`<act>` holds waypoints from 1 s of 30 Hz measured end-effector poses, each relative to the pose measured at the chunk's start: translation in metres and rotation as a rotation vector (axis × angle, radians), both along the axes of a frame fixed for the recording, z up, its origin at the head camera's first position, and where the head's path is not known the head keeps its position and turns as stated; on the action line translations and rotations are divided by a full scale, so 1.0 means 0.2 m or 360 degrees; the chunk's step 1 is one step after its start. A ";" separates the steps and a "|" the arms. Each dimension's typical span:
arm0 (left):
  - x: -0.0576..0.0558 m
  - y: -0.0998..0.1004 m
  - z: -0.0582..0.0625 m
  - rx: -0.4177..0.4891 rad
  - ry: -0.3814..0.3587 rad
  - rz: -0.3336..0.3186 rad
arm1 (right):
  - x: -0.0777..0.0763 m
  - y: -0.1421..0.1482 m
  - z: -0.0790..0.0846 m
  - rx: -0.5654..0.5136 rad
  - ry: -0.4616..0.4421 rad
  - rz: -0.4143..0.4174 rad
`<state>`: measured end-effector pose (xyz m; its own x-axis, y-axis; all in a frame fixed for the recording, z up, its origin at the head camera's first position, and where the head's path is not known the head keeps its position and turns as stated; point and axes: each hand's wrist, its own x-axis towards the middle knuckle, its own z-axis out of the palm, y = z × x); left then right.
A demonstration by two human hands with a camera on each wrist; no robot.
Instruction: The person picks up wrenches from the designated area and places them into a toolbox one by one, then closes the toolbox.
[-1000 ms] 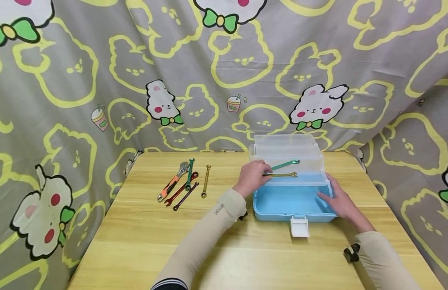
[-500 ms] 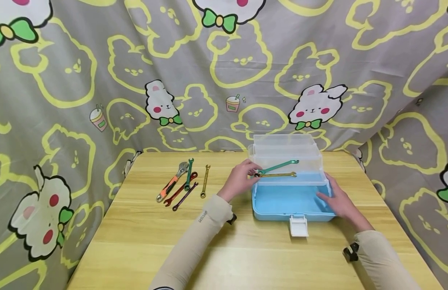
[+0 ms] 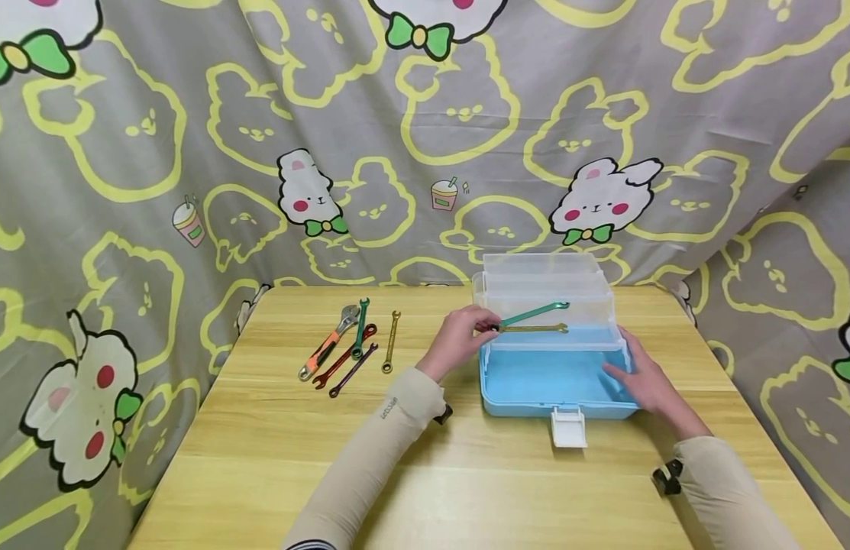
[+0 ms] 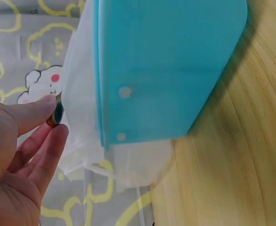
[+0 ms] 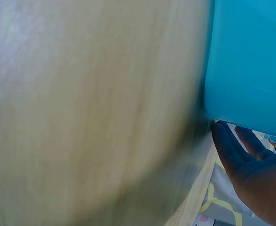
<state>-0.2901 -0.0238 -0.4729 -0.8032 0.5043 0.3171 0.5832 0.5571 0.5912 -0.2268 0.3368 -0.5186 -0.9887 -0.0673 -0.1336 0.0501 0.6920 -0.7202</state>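
A light-blue toolbox (image 3: pixel 534 410) stands on the right half of the table with its translucent trays raised at the back. In the head view my left hand (image 3: pixel 460 336) is at the left end of the raised tray, where it pinches the near end of a gold wrench (image 3: pixel 534 329) between thumb and fingertips. A green wrench (image 3: pixel 537 312) slants just behind the gold one, its near end at the fingers. My right hand (image 3: pixel 648 378) holds the toolbox's right side, thumb over the rim and fingers along the outside, as the right wrist view also shows.
Left on the table (image 3: pixel 273 458) lie an orange-handled adjustable wrench (image 3: pixel 323 351), a green wrench (image 3: pixel 360 328), a red wrench (image 3: pixel 344 359), a purple wrench (image 3: pixel 352 372) and a gold wrench (image 3: pixel 391 344). The white latch (image 3: pixel 568 430) hangs at the toolbox's front. A patterned curtain surrounds the table.
My left hand has drawn back leftward from over the wrenches to their near ends, uncovering more of them. The right hand and the toolbox have stayed in place.
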 end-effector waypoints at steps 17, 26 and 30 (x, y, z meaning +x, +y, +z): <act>0.00 0.10 -0.02 -0.0072 0.0100 0.0124 | 0.01 0.01 -0.02 -0.0011 0.0022 0.0002; 0.00 0.12 -0.04 -0.0093 0.0050 0.0181 | 0.01 0.00 -0.02 -0.0023 0.0021 0.0005; 0.00 0.12 -0.03 -0.0039 -0.0045 0.0215 | 0.01 0.00 -0.01 -0.0020 0.0021 0.0001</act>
<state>-0.2898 0.0004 -0.4795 -0.8727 0.3984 0.2821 0.4852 0.6439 0.5916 -0.2253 0.3367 -0.5208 -0.9904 -0.0697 -0.1197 0.0401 0.6828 -0.7295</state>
